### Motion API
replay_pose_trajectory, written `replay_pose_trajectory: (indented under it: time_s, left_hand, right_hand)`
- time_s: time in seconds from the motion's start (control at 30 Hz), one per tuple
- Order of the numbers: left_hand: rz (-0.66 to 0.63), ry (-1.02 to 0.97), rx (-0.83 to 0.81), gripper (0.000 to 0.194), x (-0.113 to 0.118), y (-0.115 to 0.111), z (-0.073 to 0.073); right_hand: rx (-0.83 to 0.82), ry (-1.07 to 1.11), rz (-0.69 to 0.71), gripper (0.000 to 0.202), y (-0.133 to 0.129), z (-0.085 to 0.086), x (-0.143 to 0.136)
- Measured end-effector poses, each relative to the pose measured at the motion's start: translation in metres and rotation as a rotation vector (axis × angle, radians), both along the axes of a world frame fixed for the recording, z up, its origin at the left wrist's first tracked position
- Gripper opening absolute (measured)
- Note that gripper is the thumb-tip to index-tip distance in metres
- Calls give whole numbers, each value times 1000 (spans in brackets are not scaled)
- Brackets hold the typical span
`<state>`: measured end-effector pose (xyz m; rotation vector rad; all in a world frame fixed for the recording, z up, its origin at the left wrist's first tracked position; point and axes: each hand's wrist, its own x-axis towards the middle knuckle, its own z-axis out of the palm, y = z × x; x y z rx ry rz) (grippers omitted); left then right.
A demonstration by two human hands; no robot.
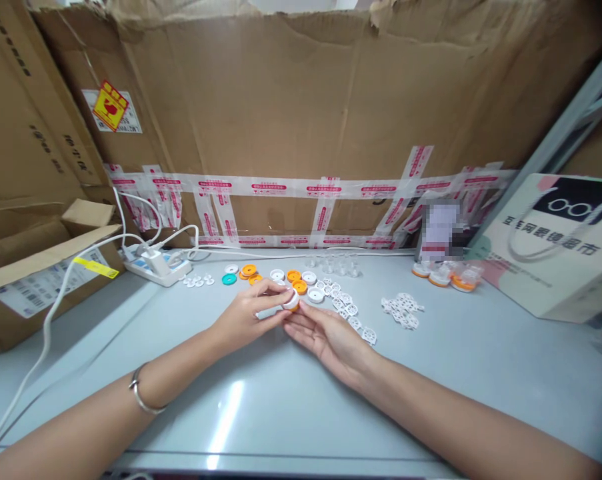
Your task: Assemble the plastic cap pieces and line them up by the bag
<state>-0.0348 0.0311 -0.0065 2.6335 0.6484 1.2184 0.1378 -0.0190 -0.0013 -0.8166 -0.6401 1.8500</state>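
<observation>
Between my two hands is a small round plastic piece (291, 301), white on top with an orange lower rim. My left hand (248, 315) pinches it from the left, thumb and fingers closed on its edge. From the right, my right hand (331, 339) grips the same piece near its fingertips, palm turned partly up. Just beyond lie loose round discs: orange ones (249, 271), white ones (315, 294) and a teal one (229, 279). White spoked gear-like pieces (355, 323) trail past my right hand.
More white gear-like pieces (403, 310) lie to the right, near orange-based pieces with clear tops (463, 277). Clear parts (341, 264) sit at the back, small white parts (199, 281) at left. A power strip (155, 265), a carton (45, 280) and a paper bag (551, 253) flank the table.
</observation>
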Motion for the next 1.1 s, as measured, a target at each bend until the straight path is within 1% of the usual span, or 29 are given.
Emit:
replay_pose_trajectory:
  time_s: [0.17, 0.3, 0.43, 0.5, 0.57, 0.63, 0.7, 0.83, 1.0, 1.1]
  left_hand:
    - [-26, 4, 43, 32, 3, -2, -4]
    - [-18, -12, 32, 32, 4, -6, -1]
    - [0, -86, 33, 24, 6, -9, 1]
    - [20, -111, -14, 22, 7, -10, 1]
    - [53, -123, -97, 28, 6, -10, 1]
    - [86, -100, -165, 42, 6, -11, 3]
    - [86, -47, -173, 46, 4, -11, 5]
    - [55, 25, -134, 33, 1, -10, 8]
    - [56, 15, -116, 32, -1, -10, 6]
    - [32, 46, -109, 31, -1, -11, 6]
  right_hand:
    - [-23, 58, -78, 17, -3, 0, -2]
    - [0, 104, -77, 18, -3, 0, -2]
    - [5, 141, -84, 18, -3, 0, -2]
    - [9, 133, -93, 17, -3, 0, -2]
    - [25, 116, -103, 17, -3, 0, -2]
    - [42, 93, -112, 17, -3, 0, -2]
    - [57, 72, -116, 17, -3, -1, -2]
    - [72, 39, -105, 19, -4, -3, -2]
    - [76, -2, -86, 19, -4, -3, -3]
    - [80, -14, -90, 18, -5, -4, -4]
